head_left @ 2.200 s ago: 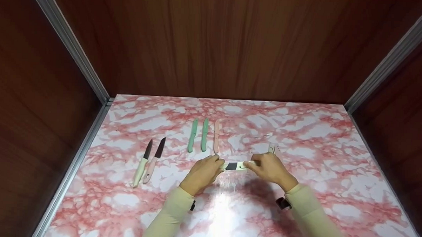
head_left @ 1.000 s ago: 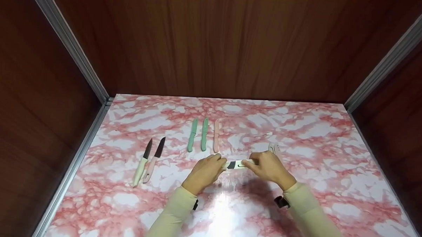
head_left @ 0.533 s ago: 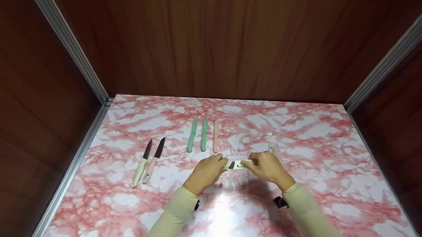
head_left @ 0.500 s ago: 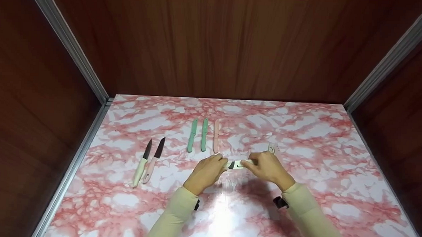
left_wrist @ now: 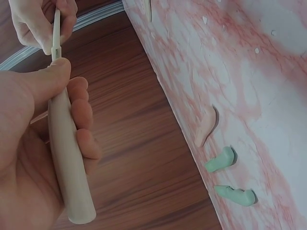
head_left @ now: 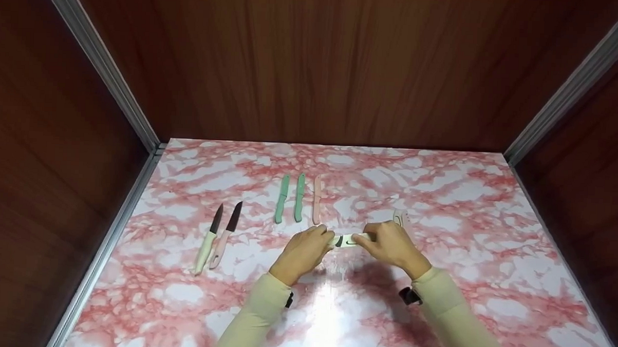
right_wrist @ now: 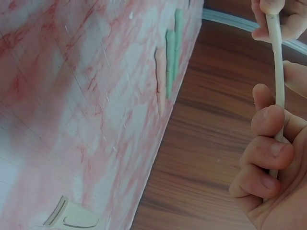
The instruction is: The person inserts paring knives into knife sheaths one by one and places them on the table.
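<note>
My left hand [head_left: 302,249] grips the cream handle [left_wrist: 72,163] of a knife, thumb laid along it. My right hand [head_left: 391,245] holds the matching cream sheath [head_left: 354,240] between thumb and curled fingers. A narrow strip of dark blade [head_left: 339,241] shows between handle and sheath; the rest of the blade is hidden inside the sheath. The knife lies sideways above the table, handle to the left. Just beyond my right hand lies a flat cream piece [right_wrist: 76,216] with a slot and a curved mark, partly covered by that hand in the head view.
Two green sheathed knives [head_left: 299,198] and a pink one [head_left: 317,199] lie side by side beyond my hands. At the left are two bare-bladed knives, one cream-handled [head_left: 206,252], one pink-handled [head_left: 219,250]. Wood-grain panels [head_left: 313,66] enclose the marbled table [head_left: 467,199].
The handle and sheath have come closer together, so the dark strip of blade between them is narrower. Both hands have shifted slightly; the knives on the table stay put.
</note>
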Demonstrator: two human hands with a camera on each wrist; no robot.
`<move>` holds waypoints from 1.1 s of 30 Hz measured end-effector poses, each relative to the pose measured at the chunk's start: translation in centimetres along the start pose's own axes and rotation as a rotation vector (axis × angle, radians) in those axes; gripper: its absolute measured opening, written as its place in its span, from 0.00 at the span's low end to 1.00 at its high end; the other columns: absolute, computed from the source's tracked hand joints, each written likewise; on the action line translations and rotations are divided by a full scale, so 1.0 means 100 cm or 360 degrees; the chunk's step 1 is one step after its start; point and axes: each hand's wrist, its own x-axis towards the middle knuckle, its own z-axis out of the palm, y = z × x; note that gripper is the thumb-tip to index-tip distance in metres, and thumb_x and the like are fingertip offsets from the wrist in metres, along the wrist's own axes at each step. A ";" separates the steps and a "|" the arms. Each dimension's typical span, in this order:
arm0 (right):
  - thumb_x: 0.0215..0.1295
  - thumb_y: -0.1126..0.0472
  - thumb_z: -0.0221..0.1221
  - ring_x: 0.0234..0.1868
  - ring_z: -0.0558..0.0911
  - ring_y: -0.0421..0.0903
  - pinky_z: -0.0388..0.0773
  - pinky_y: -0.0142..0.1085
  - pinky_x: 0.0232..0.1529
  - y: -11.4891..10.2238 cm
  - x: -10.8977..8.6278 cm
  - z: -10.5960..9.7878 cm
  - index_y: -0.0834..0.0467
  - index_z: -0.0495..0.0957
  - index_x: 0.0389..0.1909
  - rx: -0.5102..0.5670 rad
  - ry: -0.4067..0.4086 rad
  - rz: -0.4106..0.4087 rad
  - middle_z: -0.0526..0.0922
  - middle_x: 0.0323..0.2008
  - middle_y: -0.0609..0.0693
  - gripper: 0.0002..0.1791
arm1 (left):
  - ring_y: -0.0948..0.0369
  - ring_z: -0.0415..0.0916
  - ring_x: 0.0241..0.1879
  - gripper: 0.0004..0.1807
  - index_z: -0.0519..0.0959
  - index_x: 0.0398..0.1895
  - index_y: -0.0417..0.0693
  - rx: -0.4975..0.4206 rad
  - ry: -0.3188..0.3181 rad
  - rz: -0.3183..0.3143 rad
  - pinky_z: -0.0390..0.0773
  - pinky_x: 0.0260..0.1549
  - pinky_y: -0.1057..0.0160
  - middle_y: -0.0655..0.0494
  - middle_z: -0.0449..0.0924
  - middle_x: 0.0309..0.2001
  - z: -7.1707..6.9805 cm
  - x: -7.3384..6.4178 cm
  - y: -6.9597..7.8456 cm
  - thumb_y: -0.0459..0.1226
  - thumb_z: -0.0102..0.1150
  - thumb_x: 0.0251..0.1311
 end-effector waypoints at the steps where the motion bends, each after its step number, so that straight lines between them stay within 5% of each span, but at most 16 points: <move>1: 0.61 0.46 0.61 0.12 0.58 0.34 0.60 0.32 0.18 0.000 0.000 0.000 0.50 0.72 0.14 -0.0001 0.0000 0.0001 0.60 0.10 0.36 0.20 | 0.58 0.74 0.32 0.08 0.75 0.36 0.47 0.0002 0.0002 0.0003 0.75 0.29 0.62 0.56 0.72 0.32 0.000 0.000 0.000 0.42 0.58 0.62; 12: 0.62 0.46 0.60 0.13 0.57 0.34 0.59 0.32 0.19 0.000 0.000 -0.001 0.50 0.70 0.13 0.0007 -0.0004 0.0019 0.58 0.09 0.36 0.21 | 0.60 0.75 0.34 0.08 0.76 0.39 0.47 0.0017 -0.0071 -0.0011 0.75 0.33 0.64 0.57 0.74 0.35 -0.002 0.003 0.003 0.42 0.56 0.64; 26: 0.61 0.46 0.60 0.13 0.57 0.34 0.59 0.31 0.17 0.001 0.000 0.000 0.50 0.71 0.14 0.0033 -0.0023 0.0026 0.59 0.10 0.36 0.20 | 0.60 0.75 0.34 0.07 0.77 0.37 0.48 0.0000 -0.0049 -0.0009 0.76 0.34 0.64 0.58 0.75 0.34 0.000 0.005 0.006 0.42 0.55 0.64; 33: 0.61 0.45 0.60 0.13 0.58 0.34 0.60 0.32 0.19 0.005 -0.001 0.002 0.50 0.69 0.13 0.0042 -0.0047 -0.0002 0.59 0.10 0.36 0.22 | 0.61 0.75 0.33 0.09 0.75 0.38 0.48 -0.0047 -0.0130 0.0014 0.75 0.31 0.64 0.57 0.74 0.34 0.002 0.001 0.004 0.43 0.55 0.65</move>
